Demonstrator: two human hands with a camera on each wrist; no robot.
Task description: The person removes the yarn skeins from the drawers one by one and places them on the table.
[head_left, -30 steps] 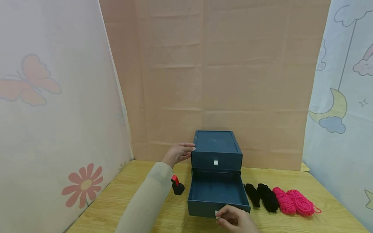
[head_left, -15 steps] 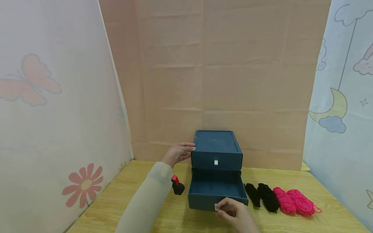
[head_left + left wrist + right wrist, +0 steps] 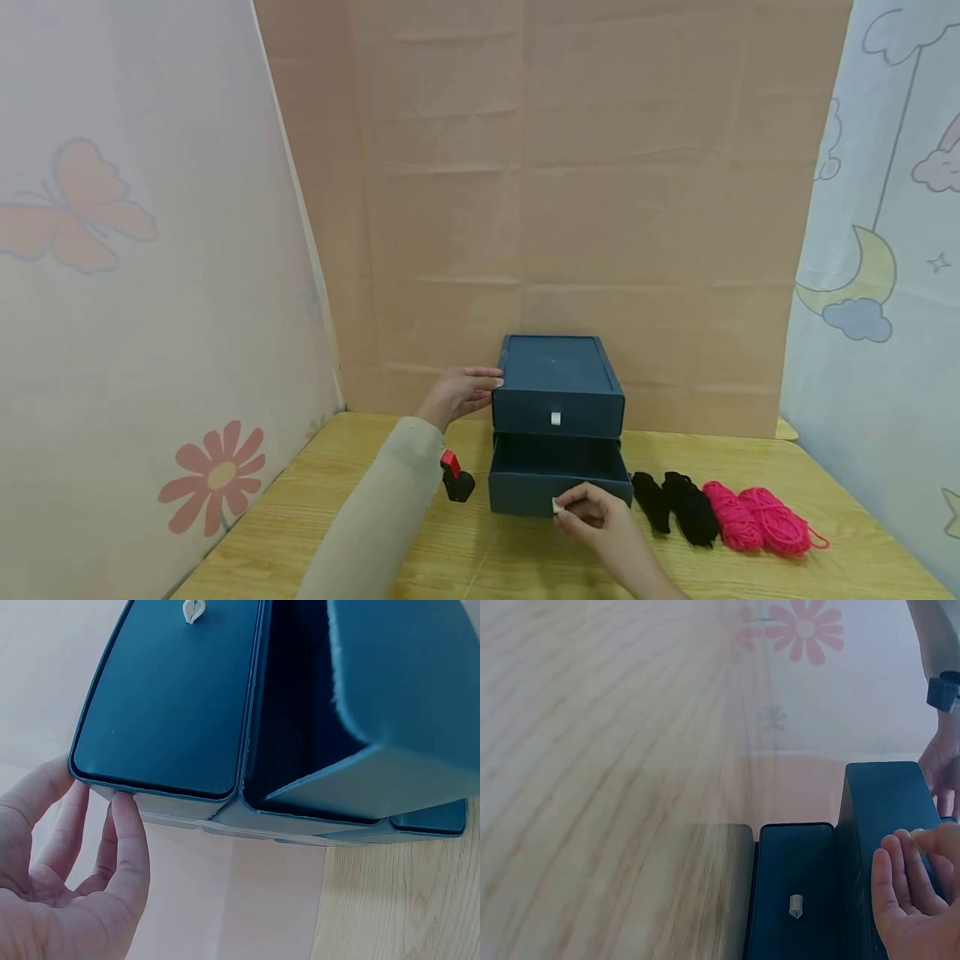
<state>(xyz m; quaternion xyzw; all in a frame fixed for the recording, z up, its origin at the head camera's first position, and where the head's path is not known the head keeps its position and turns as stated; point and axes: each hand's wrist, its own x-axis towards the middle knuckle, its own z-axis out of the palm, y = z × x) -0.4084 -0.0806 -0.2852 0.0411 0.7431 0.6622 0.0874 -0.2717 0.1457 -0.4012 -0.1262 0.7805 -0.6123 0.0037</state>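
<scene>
A dark blue drawer unit [image 3: 558, 362] stands on the wooden table, its top drawer [image 3: 165, 697] closed. Below that, a pulled-out drawer [image 3: 521, 493] juts forward, its inside in shadow. My right hand [image 3: 603, 521] pinches the small white pull tab [image 3: 557, 505] on its front between thumb and fingers. Under it, a closed bottom drawer [image 3: 795, 862] with its own white tab shows in the right wrist view. My left hand [image 3: 461, 393] rests its fingertips against the unit's upper left side, fingers only lightly bent.
Right of the unit lie two black yarn bundles [image 3: 688, 508] and two bright pink yarn skeins [image 3: 768, 521]. A black and red device [image 3: 456, 477] is at the left wrist. Brown paper [image 3: 570, 208] hangs behind the wooden table [image 3: 750, 458].
The pulled-out drawer has slid back toward the unit, so less of its inside shows. My right hand has moved forward with its tab. My left hand has stayed in place.
</scene>
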